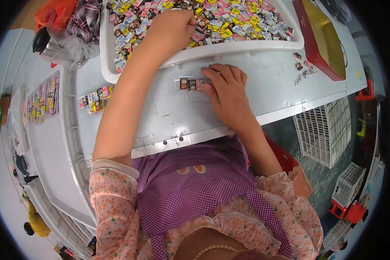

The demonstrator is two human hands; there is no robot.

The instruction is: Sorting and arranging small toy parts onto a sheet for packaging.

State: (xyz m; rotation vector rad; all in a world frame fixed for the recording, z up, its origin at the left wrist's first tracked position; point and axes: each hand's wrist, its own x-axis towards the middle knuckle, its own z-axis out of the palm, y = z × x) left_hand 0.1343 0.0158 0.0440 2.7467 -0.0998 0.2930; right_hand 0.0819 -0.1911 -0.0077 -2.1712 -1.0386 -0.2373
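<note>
My left hand reaches over the white tray full of small wrapped candies in pink, yellow, brown and white. Its fingers are curled closed among the candies; what they hold, if anything, is hidden. Nearer to me on the table, my right hand grips a small clear plastic box from its right end, thumb on the near side and fingers on the far side. A short row of candies sits in the box, partly covered by the hand.
Left of my forearm lies a block of packed candies; another group rests in a white tray. A red box with a gold interior stands right, near loose candies. White crates are beyond the table's edge.
</note>
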